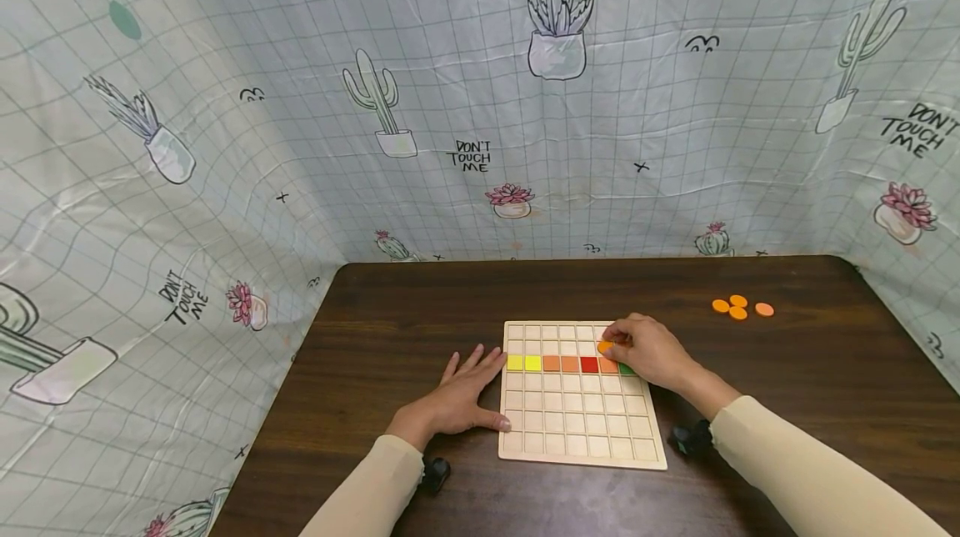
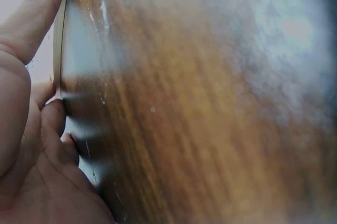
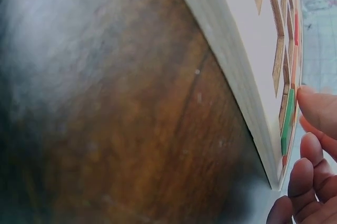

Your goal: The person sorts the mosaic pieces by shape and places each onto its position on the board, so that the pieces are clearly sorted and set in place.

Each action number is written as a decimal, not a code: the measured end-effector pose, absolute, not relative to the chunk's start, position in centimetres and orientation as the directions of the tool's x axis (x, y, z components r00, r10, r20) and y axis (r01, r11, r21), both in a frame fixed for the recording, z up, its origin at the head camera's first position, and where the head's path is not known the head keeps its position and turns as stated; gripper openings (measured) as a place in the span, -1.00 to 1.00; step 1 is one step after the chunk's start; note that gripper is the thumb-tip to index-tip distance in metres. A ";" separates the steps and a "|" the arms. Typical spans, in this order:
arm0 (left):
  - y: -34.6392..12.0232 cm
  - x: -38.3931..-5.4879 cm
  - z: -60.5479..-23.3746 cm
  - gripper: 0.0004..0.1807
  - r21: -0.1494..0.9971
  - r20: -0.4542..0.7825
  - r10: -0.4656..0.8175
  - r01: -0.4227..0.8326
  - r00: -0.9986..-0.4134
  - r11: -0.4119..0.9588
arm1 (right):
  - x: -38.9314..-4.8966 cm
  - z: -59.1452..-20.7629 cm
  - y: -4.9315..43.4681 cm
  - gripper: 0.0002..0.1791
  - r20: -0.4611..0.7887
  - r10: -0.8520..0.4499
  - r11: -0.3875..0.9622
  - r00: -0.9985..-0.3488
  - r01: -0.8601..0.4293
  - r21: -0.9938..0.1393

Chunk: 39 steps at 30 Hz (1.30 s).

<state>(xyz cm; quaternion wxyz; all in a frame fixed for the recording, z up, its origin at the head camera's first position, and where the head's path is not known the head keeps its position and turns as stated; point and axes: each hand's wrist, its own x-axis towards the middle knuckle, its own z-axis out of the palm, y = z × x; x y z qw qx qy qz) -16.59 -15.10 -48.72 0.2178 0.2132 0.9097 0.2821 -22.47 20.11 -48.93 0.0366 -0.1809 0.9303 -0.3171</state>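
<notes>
A pale wooden grid board (image 1: 574,422) lies on the table, with a row of square tiles across it: two yellow tiles (image 1: 523,363), orange ones (image 1: 561,363), a red one (image 1: 588,364) and a green one (image 1: 626,369). Over the upper right of the board, my right hand (image 1: 651,351) pinches an orange disc (image 1: 604,347) between thumb and fingers, just above the tile row. My left hand (image 1: 456,398) lies spread at the board's left edge, thumb and fingertips touching it. The right wrist view shows the green tile (image 3: 287,123) below the right fingers; the disc is hidden there.
Several orange discs (image 1: 738,312) lie at the back right of the dark wooden table (image 1: 405,303), beside a more salmon-coloured disc (image 1: 764,309). A patterned curtain (image 1: 450,103) hangs behind the table and along both sides.
</notes>
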 end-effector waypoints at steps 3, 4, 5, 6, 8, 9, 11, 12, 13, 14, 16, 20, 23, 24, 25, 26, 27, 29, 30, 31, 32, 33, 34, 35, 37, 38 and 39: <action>-15.1 -16.6 -48.7 0.16 0.605 -0.277 0.510 0.265 -0.814 0.751 | -22.4 -49.0 20.2 -0.79 0.051 -0.352 0.735 -0.935 -0.310 -0.603; -15.1 -16.6 -48.7 0.16 0.606 -0.277 0.510 0.264 -0.814 0.751 | -22.4 -49.1 20.2 -0.79 0.052 -0.349 0.735 -0.936 -0.307 -0.605; -15.1 -16.6 -48.7 0.16 0.606 -0.277 0.511 0.264 -0.814 0.750 | -22.4 -49.1 20.3 -0.79 0.054 -0.344 0.735 -0.938 -0.304 -0.606; -15.1 -16.6 -48.6 0.16 0.608 -0.277 0.511 0.264 -0.814 0.749 | -22.4 -49.1 20.3 -0.79 0.056 -0.339 0.735 -0.939 -0.301 -0.607; -15.1 -16.6 -48.6 0.16 0.610 -0.277 0.513 0.263 -0.813 0.747 | -22.4 -49.2 20.4 -0.79 0.061 -0.329 0.734 -0.942 -0.296 -0.611; -15.1 -16.5 -48.6 0.15 0.611 -0.277 0.513 0.263 -0.813 0.747 | -22.3 -49.1 20.4 -0.78 0.063 -0.326 0.733 -0.943 -0.294 -0.613; -15.1 -16.5 -48.6 0.15 0.610 -0.277 0.512 0.263 -0.813 0.747 | -22.2 -49.1 20.5 -0.77 0.068 -0.315 0.735 -0.947 -0.289 -0.614; -15.1 -16.5 -48.6 0.15 0.609 -0.277 0.512 0.263 -0.813 0.748 | -22.2 -49.0 20.6 -0.76 0.071 -0.308 0.737 -0.949 -0.285 -0.613; -15.1 -16.5 -48.6 0.15 0.607 -0.277 0.511 0.264 -0.814 0.749 | -22.2 -49.0 20.7 -0.75 0.072 -0.301 0.741 -0.951 -0.281 -0.610; -15.1 -16.5 -48.6 0.16 0.605 -0.277 0.510 0.264 -0.815 0.751 | -22.1 -49.0 20.9 -0.73 0.072 -0.296 0.745 -0.952 -0.277 -0.607; -15.0 -16.5 -48.6 0.15 0.601 -0.275 0.507 0.266 -0.816 0.754 | -22.1 -48.8 21.1 -0.70 0.073 -0.285 0.752 -0.956 -0.271 -0.600; -15.0 -16.5 -48.7 0.16 0.594 -0.272 0.504 0.269 -0.820 0.758 | -22.0 -48.6 21.7 -0.68 0.077 -0.271 0.763 -0.959 -0.263 -0.591; -15.0 -16.5 -48.7 0.16 0.592 -0.271 0.504 0.272 -0.820 0.759 | -22.0 -48.6 22.2 -0.69 0.086 -0.260 0.775 -0.962 -0.261 -0.576; -15.0 -16.5 -48.7 0.16 0.591 -0.270 0.505 0.273 -0.820 0.759 | -21.9 -48.6 22.4 -0.69 0.089 -0.254 0.779 -0.963 -0.258 -0.572; -15.0 -16.5 -48.7 0.16 0.591 -0.269 0.506 0.274 -0.820 0.759 | -21.9 -48.6 22.7 -0.69 0.093 -0.250 0.784 -0.964 -0.258 -0.565; -15.0 -16.5 -48.7 0.16 0.592 -0.269 0.507 0.275 -0.819 0.758 | -21.9 -48.6 22.9 -0.70 0.097 -0.244 0.789 -0.965 -0.256 -0.559; -15.0 -16.5 -48.7 0.16 0.592 -0.268 0.509 0.277 -0.818 0.757 | -21.9 -48.6 23.2 -0.70 0.102 -0.238 0.794 -0.966 -0.254 -0.551; -15.0 -16.6 -48.6 0.16 0.593 -0.266 0.510 0.279 -0.818 0.756 | -21.9 -48.5 23.8 -0.70 0.110 -0.228 0.803 -0.968 -0.250 -0.541; -15.0 -16.6 -48.6 0.15 0.593 -0.266 0.511 0.279 -0.817 0.755 | -21.9 -48.5 24.1 -0.69 0.114 -0.223 0.806 -0.968 -0.249 -0.537; -15.0 -16.6 -48.6 0.15 0.593 -0.266 0.511 0.280 -0.817 0.755 | -21.9 -48.5 24.4 -0.69 0.118 -0.218 0.809 -0.969 -0.247 -0.533; -15.0 -16.6 -48.6 0.15 0.592 -0.266 0.511 0.280 -0.817 0.756 | -22.0 -48.5 24.7 -0.68 0.121 -0.214 0.812 -0.969 -0.246 -0.530; -15.0 -16.6 -48.6 0.15 0.590 -0.267 0.510 0.280 -0.818 0.757 | -22.0 -48.5 25.1 -0.67 0.124 -0.212 0.813 -0.969 -0.246 -0.528; -15.0 -16.5 -48.6 0.15 0.588 -0.268 0.509 0.280 -0.818 0.759 | -22.0 -48.5 25.4 -0.66 0.126 -0.211 0.812 -0.969 -0.246 -0.529; -15.0 -16.5 -48.6 0.15 0.587 -0.269 0.508 0.279 -0.818 0.760 | -22.0 -48.5 25.7 -0.65 0.128 -0.210 0.812 -0.969 -0.246 -0.530; -15.0 -16.5 -48.7 0.15 0.585 -0.272 0.505 0.276 -0.819 0.763 | -22.0 -48.5 26.4 -0.64 0.132 -0.207 0.813 -0.969 -0.245 -0.529; -15.0 -16.5 -48.7 0.15 0.583 -0.274 0.504 0.275 -0.819 0.764 | -22.0 -48.4 26.8 -0.63 0.133 -0.205 0.813 -0.970 -0.244 -0.528; -15.0 -16.5 -48.7 0.15 0.582 -0.275 0.502 0.274 -0.820 0.765 | -22.0 -48.4 27.1 -0.62 0.135 -0.203 0.814 -0.970 -0.244 -0.526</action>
